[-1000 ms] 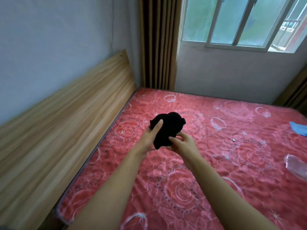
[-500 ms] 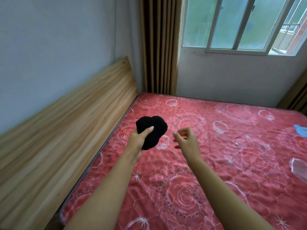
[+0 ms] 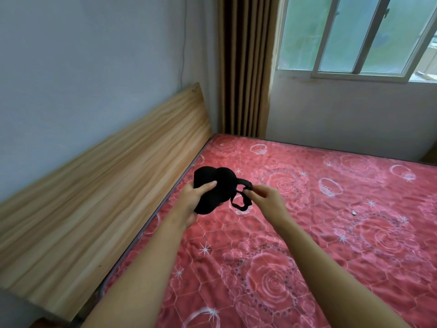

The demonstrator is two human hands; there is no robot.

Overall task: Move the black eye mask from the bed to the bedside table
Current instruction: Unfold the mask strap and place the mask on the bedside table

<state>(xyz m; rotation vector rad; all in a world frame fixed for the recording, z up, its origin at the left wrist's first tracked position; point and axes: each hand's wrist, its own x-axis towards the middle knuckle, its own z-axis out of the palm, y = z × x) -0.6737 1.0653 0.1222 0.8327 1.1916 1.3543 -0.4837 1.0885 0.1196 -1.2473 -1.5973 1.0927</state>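
Observation:
The black eye mask (image 3: 218,185) is held up in the air above the red bed (image 3: 307,233), near its left edge. My left hand (image 3: 192,200) grips the mask's padded body from below, thumb on its front. My right hand (image 3: 266,197) pinches the mask's thin black strap (image 3: 241,202), which hangs in a loop between the two hands. No bedside table is in view.
A wooden headboard (image 3: 106,197) runs along the wall on the left. Brown curtains (image 3: 246,67) hang in the far corner beside a window (image 3: 354,34). A tiny light scrap (image 3: 353,212) lies on the red floral cover to the right.
My left hand carried the mask leftward toward the headboard. My right hand let go half a second ago and now pinches the strap, which has come loose. The view has turned left.

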